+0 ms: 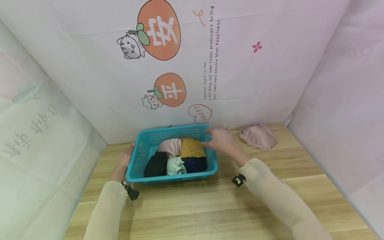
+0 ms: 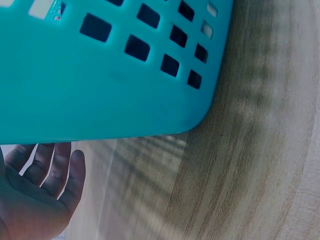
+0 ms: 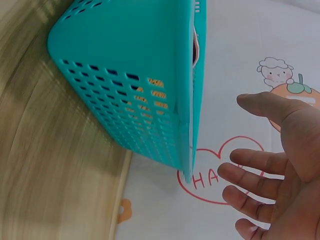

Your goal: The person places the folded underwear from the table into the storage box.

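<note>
A turquoise plastic basket (image 1: 172,178) stands on the wooden table against the back wall. Folded satiny cloth pieces lie in it: pink (image 1: 170,146), mustard yellow (image 1: 192,148), black (image 1: 156,165), mint green (image 1: 176,166) and navy (image 1: 195,164). My left hand (image 1: 123,160) is at the basket's left end; in the left wrist view its slightly bent fingers (image 2: 75,172) reach the basket's edge, contact unclear. Over the right back corner is my right hand (image 1: 221,139), fingers spread, holding nothing. To its right lies a pink satin piece with lace edging (image 1: 258,136).
A printed white sheet (image 1: 240,83) hangs behind the table, with more sheeting on the left (image 1: 36,133) and right (image 1: 345,126). The bare wooden tabletop (image 1: 186,210) stretches in front of the basket.
</note>
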A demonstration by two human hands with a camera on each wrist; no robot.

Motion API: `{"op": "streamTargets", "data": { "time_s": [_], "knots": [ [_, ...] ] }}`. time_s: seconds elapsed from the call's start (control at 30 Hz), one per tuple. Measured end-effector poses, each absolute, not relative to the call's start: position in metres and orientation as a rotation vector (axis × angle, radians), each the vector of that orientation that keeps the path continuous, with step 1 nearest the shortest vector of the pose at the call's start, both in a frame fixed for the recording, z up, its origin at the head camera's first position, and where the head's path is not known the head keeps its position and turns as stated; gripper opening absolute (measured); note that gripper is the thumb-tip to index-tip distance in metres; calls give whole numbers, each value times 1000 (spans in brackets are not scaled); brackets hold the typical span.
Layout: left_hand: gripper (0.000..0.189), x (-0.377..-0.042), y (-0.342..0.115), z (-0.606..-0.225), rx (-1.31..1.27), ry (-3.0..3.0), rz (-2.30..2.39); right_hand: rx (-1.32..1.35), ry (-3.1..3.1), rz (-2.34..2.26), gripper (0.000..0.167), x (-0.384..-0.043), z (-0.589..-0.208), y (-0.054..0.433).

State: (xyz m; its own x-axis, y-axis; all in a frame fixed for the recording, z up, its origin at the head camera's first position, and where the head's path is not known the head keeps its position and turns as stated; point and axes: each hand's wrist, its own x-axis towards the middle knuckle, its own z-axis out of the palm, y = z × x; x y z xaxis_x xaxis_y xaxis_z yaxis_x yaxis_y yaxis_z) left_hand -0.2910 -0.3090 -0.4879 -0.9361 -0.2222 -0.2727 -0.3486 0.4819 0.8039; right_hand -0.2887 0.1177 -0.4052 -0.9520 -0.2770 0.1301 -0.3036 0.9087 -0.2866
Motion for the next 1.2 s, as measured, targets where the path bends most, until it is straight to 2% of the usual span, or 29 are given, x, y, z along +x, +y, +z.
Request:
{"op": "streamTargets", "data": {
  "time_s": [0.4,0.83,1.2],
  "knots": [
    [101,-290,-309,-487,-481,2616,1422,427,-2993,485,67,-291,-405,138],
    [98,-289,-310,-488,-469,2602,1412,408,-2981,492,57,-294,-405,155],
    [109,-290,-309,-488,-464,2635,1341,357,-3012,495,62,-298,-404,175]
  ]
}}
